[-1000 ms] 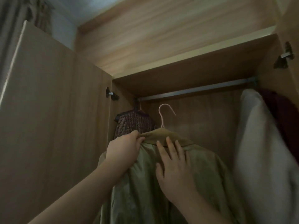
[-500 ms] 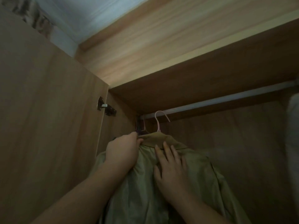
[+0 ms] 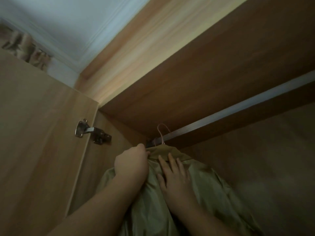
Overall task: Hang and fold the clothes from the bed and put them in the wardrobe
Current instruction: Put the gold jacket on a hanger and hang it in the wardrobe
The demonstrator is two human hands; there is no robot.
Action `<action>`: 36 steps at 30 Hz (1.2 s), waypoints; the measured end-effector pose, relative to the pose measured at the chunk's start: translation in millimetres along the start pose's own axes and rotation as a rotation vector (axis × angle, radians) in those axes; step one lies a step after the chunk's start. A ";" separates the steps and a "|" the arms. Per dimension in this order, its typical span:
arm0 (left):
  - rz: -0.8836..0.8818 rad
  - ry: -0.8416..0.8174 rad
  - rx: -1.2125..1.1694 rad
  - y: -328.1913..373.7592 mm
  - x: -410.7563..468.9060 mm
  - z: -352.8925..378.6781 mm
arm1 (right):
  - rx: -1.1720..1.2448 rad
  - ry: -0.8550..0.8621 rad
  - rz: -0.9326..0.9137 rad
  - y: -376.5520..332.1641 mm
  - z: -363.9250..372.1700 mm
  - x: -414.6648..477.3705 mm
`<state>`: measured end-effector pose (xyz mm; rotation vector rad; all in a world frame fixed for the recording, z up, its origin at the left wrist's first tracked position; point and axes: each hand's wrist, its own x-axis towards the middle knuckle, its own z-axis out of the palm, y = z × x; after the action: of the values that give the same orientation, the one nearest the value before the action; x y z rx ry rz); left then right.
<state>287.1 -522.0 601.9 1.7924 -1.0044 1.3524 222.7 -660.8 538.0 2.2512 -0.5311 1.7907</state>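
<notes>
Head view: left hand (image 3: 131, 162) grips the collar of the olive jacket (image 3: 213, 193), right hand (image 3: 175, 179) flat, fingers apart, likely steadying its pink hanger (image 3: 161, 136) at the rail (image 3: 238, 107).

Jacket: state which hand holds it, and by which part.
The left hand grips the jacket by its collar, near the hanger; the right hand only rests flat on its back.

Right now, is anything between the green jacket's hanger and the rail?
Nothing visible. The pink hanger hook sits at the rail, near its left end; the rail to its right shows bare. The left hand grips the jacket, the right hand rests on it.
</notes>
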 end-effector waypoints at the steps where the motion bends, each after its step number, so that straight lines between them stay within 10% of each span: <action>1: -0.006 0.001 0.004 0.7 6.5 6.4 | 0.014 0.005 0.002 1.9 10.7 7.3; 17: 0.066 0.073 0.264 13.3 -23.9 51.3 | 0.133 -0.091 -0.001 38.6 59.0 -20.7; 28: 0.458 -0.382 0.109 16.5 -202.8 10.8 | 0.089 -0.227 0.082 39.2 -3.9 -142.5; 36: 0.435 -0.487 -0.162 10.8 -331.3 6.2 | -0.131 -0.387 0.405 20.1 -79.0 -316.5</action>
<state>225.2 -472.2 280.0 1.8876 -1.7951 1.0404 82.7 -602.9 248.4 2.5393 -1.2140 1.4083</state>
